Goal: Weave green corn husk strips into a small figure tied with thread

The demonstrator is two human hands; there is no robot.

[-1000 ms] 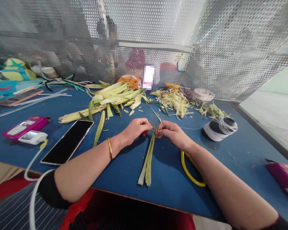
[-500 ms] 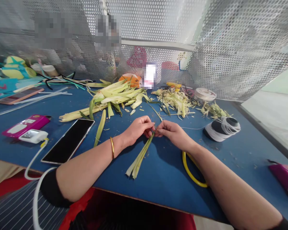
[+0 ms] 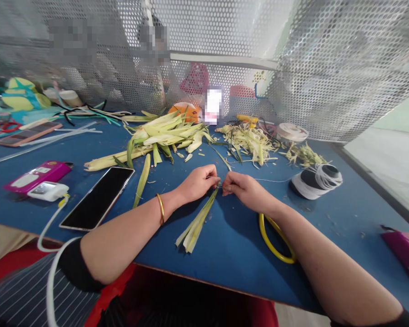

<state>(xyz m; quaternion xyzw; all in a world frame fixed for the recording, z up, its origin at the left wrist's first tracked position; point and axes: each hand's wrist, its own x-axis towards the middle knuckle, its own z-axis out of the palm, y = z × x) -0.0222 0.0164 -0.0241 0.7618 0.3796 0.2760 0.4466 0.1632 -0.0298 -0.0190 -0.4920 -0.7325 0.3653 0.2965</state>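
Note:
My left hand (image 3: pixel 200 182) pinches the top end of a small bundle of corn husk strips (image 3: pixel 198 223). The strips fan out down toward the table's near edge, and their tied or gathered end is partly hidden by my fingertips. Just to the right, my right hand (image 3: pixel 242 187) is closed in a pinch on a thin white thread (image 3: pixel 274 180). That thread runs off to a spool (image 3: pixel 314 182) of white thread with a dark body, lying on its side. A short gap separates the two hands.
A pile of corn husks (image 3: pixel 167 134) lies beyond my hands, with shredded husk (image 3: pixel 248 143) to its right. At left are a black-screened phone (image 3: pixel 98 198) and a purple device (image 3: pixel 39 175). A yellow ring (image 3: pixel 271 245) lies under my right forearm; mesh (image 3: pixel 221 41) stands behind.
My hands, which were together at the bundle's top, have drawn slightly apart, the right one moving a little to the right. The bundle's loose ends have spread a bit.

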